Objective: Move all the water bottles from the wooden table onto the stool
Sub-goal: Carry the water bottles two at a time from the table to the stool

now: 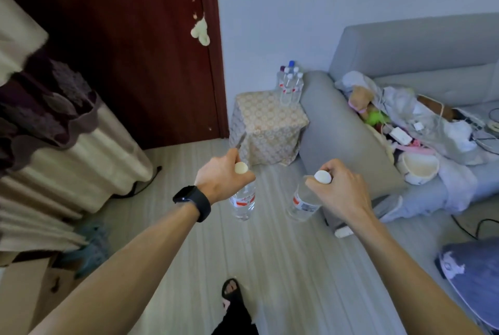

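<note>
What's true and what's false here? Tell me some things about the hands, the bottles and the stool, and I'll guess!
1. The left hand grips a water bottle near its cap. True.
2. The right hand is empty. False: it grips a second bottle near the cap.
3. The stool has nothing on it. False: a cluster of bottles stands at its far corner, next to the sofa.
4. A black watch is on the left wrist. True.
5. The door is white. False: it is dark red.
</note>
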